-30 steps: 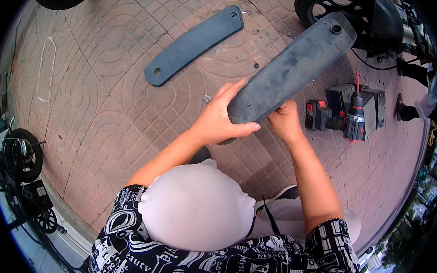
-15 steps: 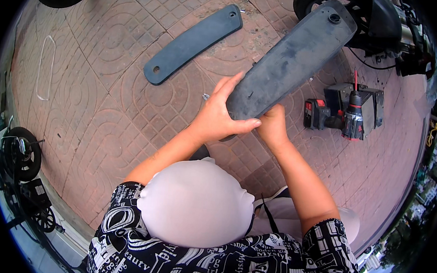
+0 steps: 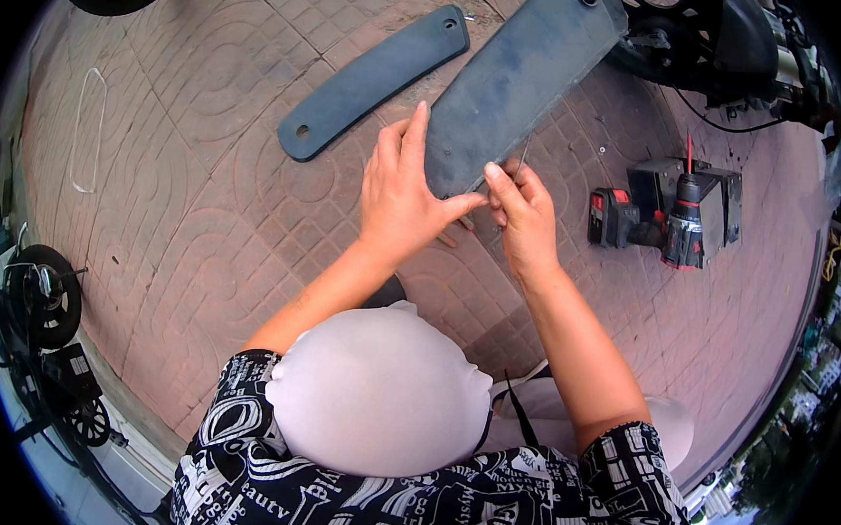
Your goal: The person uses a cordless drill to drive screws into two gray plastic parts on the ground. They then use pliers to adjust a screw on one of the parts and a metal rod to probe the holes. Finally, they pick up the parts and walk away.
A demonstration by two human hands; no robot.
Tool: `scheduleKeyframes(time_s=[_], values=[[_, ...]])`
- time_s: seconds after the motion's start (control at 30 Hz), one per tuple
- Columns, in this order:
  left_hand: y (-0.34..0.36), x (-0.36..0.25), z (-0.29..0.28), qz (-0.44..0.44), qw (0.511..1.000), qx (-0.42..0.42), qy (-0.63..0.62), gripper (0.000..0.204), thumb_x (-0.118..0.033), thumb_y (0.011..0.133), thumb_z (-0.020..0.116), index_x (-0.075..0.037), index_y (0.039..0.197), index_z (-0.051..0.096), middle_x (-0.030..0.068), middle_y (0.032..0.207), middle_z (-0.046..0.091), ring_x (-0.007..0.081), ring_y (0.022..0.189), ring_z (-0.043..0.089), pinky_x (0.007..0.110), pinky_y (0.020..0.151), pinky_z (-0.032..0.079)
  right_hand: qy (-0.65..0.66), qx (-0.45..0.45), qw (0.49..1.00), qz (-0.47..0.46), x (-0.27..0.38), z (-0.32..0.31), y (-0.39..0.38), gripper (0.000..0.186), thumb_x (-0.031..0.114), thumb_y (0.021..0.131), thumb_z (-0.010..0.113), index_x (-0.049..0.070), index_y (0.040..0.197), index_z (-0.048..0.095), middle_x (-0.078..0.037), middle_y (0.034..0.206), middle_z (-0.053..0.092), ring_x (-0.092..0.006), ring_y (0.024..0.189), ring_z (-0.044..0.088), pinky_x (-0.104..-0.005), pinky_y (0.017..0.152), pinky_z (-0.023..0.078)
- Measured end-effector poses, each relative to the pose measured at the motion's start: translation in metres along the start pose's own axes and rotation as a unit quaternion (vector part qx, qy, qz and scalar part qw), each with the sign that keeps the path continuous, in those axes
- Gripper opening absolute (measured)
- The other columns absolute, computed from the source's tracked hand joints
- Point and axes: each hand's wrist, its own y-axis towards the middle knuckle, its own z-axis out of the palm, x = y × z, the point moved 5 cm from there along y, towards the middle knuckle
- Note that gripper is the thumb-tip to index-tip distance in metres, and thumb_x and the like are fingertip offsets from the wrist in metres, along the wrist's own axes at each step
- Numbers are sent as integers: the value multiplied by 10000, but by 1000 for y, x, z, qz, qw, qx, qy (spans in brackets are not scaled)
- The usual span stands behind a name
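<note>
Under everything we have the patterned paving (image 3: 210, 109), reddish and marked with squares and curves. On the far right we see a dark motorbike (image 3: 745, 51), only part of it in view. The long grey panel (image 3: 525, 78) is in our hands over the middle of the paving, slanting from its near end at our fingers to its far end beside the motorbike's wheel; a round dark hole shows at that far end. Just left of it, a slimmer curved panel (image 3: 373, 84) lies on the paving, holed at both ends. To the right we have a dark box (image 3: 723, 207), with a black and red drill (image 3: 683, 229) just in front of it. Our left hand (image 3: 400, 200) is spread wide and grips the long panel's near end, fingers along the left edge, thumb across the end. Our right hand (image 3: 527, 225) is curled, its fingertips close to that end, pinching what looks like a thin rod (image 3: 524, 152).
</note>
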Motion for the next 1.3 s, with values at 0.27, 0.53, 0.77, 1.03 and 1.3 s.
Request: scheduleKeyframes(time_s=[0.27,0.53,0.77,1.03,1.3], values=[[-16,42,36,-243,906,66,-341,540,-210,833,772,35,1255,541,138,1089,634,174,980,609,313,826,504,-18,-28,998,50,-29,-10,7,167,128,912,672,21,1031,629,43,769,590,-13,575,418,-204,504,316],[-29,52,53,-337,852,135,-378,312,-122,891,696,41,1132,586,93,994,662,133,877,619,279,770,506,-27,-24,993,114,-46,-14,7,183,129,940,631,18,1085,621,-16,907,665,-48,695,555,-215,594,428],[-42,66,62,-332,859,131,-366,315,-113,893,684,52,1135,569,103,990,658,146,883,625,291,778,511,-46,-12,989,142,-57,-14,8,208,124,949,615,-1,1115,612,-60,1003,682,-95,844,629,-253,729,496],[-46,72,68,-342,875,153,-306,338,-112,845,659,64,1114,557,117,955,659,157,846,633,297,742,516,-48,6,991,127,-70,-17,8,212,104,949,611,-19,1122,606,-73,1019,684,-110,902,624,-265,822,480],[-37,64,63,-248,950,140,-129,370,-149,776,644,66,1059,541,142,875,643,172,745,617,331,664,508,-27,-2,993,115,-65,-15,2,191,51,945,605,-30,1117,596,-79,1042,682,-114,920,625,-271,848,484]])
